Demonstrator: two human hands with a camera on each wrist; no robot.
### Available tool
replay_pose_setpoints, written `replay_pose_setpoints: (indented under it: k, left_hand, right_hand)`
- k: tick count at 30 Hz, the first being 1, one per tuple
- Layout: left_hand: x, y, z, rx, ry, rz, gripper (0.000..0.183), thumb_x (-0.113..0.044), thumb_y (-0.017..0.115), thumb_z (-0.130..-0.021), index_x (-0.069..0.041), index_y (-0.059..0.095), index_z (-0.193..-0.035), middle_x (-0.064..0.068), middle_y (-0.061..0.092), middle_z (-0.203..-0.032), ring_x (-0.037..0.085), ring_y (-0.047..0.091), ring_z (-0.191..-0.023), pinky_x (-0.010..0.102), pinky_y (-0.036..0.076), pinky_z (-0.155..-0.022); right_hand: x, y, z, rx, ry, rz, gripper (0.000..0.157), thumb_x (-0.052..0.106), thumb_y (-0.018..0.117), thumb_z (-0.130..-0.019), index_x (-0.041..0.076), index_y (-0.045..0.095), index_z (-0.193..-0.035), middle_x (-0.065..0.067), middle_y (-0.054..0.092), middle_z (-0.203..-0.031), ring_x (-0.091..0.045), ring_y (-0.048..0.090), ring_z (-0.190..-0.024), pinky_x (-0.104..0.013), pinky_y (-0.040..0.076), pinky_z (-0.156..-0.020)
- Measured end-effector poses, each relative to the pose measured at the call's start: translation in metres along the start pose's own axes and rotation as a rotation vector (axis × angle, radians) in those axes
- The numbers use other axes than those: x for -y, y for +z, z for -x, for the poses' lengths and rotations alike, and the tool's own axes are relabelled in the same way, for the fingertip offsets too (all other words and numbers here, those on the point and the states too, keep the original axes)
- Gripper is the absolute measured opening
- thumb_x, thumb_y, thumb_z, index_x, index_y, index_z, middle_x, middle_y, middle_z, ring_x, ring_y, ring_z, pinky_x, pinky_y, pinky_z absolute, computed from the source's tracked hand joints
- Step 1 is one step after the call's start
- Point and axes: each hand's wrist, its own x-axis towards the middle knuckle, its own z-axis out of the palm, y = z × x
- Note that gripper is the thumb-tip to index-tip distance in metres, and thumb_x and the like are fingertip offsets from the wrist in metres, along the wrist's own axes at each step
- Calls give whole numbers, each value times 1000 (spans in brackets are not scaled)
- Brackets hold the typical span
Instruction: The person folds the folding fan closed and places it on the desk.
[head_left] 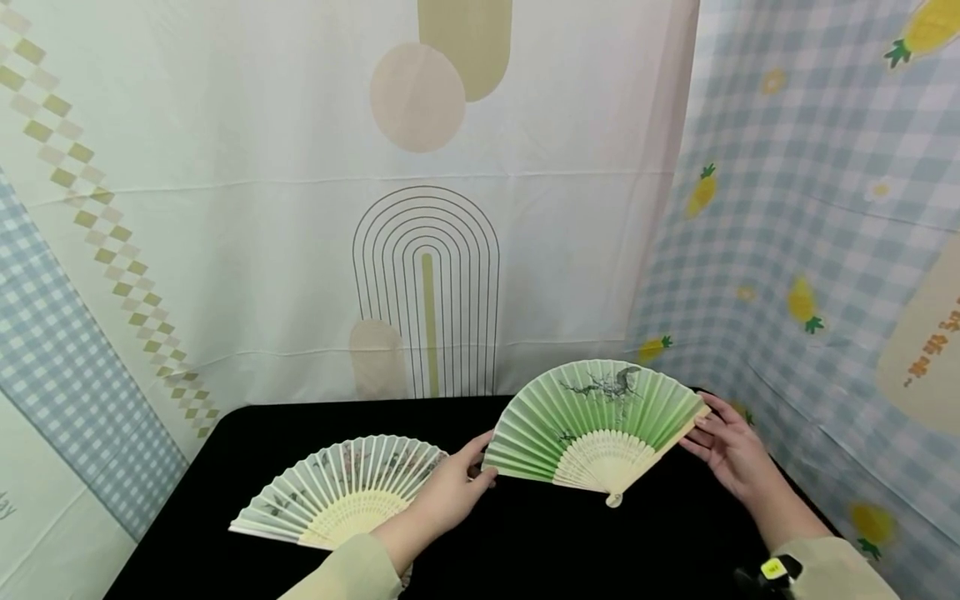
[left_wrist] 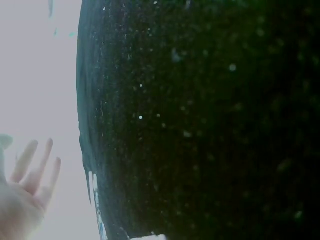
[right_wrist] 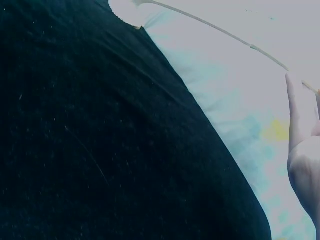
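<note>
A green folding fan point(head_left: 525, 433) with a dark branch print and pale ribs is spread wide above the black table. My left hand point(head_left: 453, 487) pinches its left edge between thumb and fingers. At the opposite edge, my right hand point(head_left: 727, 450) holds the pale outer stick. In the left wrist view, several fingers of the left hand point(left_wrist: 27, 195) stick out straight; the grip itself is barely in frame. The right wrist view shows the right hand point(right_wrist: 302, 145) against the fan's outer stick point(right_wrist: 215, 27), washed out by glare. A second, white folding fan point(head_left: 352, 467) lies spread at left, partly hidden by my left arm.
The black-covered table point(head_left: 570, 550) fills the lower area. A patterned white curtain point(head_left: 285, 275) hangs behind it. On the right, a blue checked curtain point(head_left: 757, 208) with pineapples comes close to the table's edge and my right arm.
</note>
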Motion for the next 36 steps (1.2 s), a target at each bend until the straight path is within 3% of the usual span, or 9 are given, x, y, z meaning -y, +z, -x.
replay_pose_setpoints:
  k: [7, 17, 26, 36]
  left_hand:
    - [3, -3, 1, -15, -7, 236, 54, -17, 56, -103, -23, 37, -154, 8, 70, -114, 18, 70, -91, 34, 59, -76]
    - [2, -10, 5, 71, -50, 522, 59, -8, 52, -104, -5, 25, -157, 19, 68, -106, 34, 70, -101, 39, 60, -80]
    - [3, -10, 7, 54, -94, 574, 59, -6, 53, -102, -6, 29, -156, 15, 69, -102, 33, 70, -99, 36, 59, -83]
    - [-1, -8, 11, 53, -64, 564, 59, -4, 52, -102, -4, 27, -156, 16, 69, -99, 32, 71, -98, 36, 59, -84]
  right_hand:
    - [-6, 6, -5, -29, -21, 29, 46, -8, 29, -106, 16, 58, -132, -7, 66, -122, -27, 67, -109, -40, 58, -87]
    - [-11, 8, -7, -7, -38, 39, 47, -8, 28, -106, 15, 58, -135, -8, 65, -126, -28, 66, -112, -41, 57, -88]
    - [-14, 18, -6, -57, -50, 124, 45, -6, 32, -106, 19, 58, -133, -4, 67, -122, -22, 68, -106, -36, 60, -82]
    - [-19, 26, -5, -140, -46, 188, 41, -5, 39, -105, 21, 54, -134, -2, 70, -113, -18, 70, -97, -31, 60, -78]
